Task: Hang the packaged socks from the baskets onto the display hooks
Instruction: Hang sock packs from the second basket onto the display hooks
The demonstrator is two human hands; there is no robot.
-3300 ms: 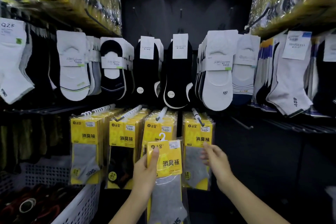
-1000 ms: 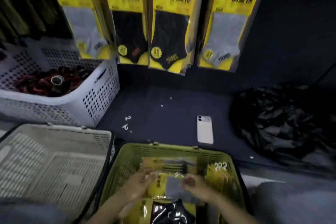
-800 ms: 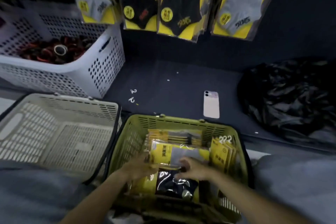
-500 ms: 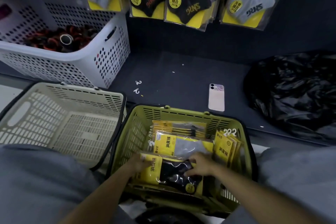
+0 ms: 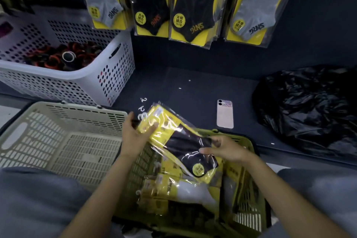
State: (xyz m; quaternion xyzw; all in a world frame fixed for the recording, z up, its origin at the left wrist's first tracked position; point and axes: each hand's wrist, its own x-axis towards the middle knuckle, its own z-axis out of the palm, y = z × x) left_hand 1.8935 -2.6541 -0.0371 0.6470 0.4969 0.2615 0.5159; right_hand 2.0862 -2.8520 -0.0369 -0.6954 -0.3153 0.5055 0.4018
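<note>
A yellow pack of black socks [image 5: 179, 141] in clear plastic is lifted above the green basket [image 5: 249, 195]. My left hand [image 5: 135, 135] grips its top end near the white hook, thumb over the yellow card. My right hand [image 5: 222, 149] pinches the pack's right edge by the black sock. More yellow sock packs [image 5: 173, 189] lie in the green basket below. Four rows of hung yellow sock packs [image 5: 191, 9] dangle at the top of the view; their hooks are out of frame.
A beige basket [image 5: 63, 137] sits left of the green one. A white perforated bin [image 5: 81, 81] holds dark rolled items. On the dark shelf lie a pink phone [image 5: 225, 116], loose white hooks [image 5: 144, 100] and a black plastic bag [image 5: 313, 108].
Earlier I was at the display hooks, then bent to the green basket. Both hands have since lifted the black-sock pack out of the basket, up and toward the left.
</note>
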